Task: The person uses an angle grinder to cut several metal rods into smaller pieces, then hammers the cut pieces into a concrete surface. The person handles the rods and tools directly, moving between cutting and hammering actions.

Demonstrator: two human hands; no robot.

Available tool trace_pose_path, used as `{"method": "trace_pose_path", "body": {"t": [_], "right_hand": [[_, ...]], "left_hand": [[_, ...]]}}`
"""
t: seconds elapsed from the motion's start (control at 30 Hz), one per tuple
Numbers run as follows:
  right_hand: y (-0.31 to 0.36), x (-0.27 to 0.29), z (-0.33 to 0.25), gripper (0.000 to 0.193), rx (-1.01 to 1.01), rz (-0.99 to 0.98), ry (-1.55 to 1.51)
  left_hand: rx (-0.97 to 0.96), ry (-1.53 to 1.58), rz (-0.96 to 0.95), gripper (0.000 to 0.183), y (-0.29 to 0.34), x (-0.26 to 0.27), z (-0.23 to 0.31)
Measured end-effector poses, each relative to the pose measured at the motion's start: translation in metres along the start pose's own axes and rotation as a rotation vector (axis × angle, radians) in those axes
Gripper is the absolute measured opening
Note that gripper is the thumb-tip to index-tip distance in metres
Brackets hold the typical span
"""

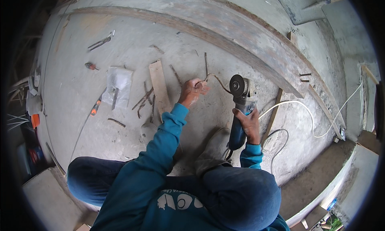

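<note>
My right hand [250, 124] is wrapped round the blue body of an angle grinder [237, 135], whose dark disc [237, 85] points away from me. To its left, my left hand [193, 93] is closed, its fingers round the end of a thin, curved brown length [219, 80]. I cannot tell whether that is cord or metal rod; its other end passes behind the grinder's head. A short dark metal rod [206, 63] lies just beyond the left hand. Beside my left forearm lies a flat wooden board [160, 84], with several rusty rod pieces [143, 98] around it.
A long wooden beam [224, 40] crosses the floor ahead. At left are pliers [100, 42], an orange-handled tool [96, 106] and a clear plastic bag [120, 83]. A white cable [296, 102] loops at right. A shovel [298, 10] lies at far right.
</note>
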State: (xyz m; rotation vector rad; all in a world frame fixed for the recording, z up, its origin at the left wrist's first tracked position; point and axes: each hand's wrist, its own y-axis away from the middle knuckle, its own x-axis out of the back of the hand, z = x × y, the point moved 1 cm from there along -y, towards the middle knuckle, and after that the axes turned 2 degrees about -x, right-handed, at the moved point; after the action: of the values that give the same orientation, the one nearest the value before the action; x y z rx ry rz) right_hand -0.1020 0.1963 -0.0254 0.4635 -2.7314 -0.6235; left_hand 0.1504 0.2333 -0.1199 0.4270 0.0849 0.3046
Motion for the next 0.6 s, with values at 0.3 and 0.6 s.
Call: {"method": "trace_pose_path", "body": {"t": [0.3,0.6], "right_hand": [[-0.018,-0.017,0.006,0.047,0.038,-0.058,0.055],[-0.007,0.003,-0.004,0.049,0.012,-0.031,0.117]], "left_hand": [[0.174,-0.122,-0.073,0.035,0.005,0.024,-0.015],[-0.102,-0.436,-0.219,0.032,0.012,0.014,0.047]]}}
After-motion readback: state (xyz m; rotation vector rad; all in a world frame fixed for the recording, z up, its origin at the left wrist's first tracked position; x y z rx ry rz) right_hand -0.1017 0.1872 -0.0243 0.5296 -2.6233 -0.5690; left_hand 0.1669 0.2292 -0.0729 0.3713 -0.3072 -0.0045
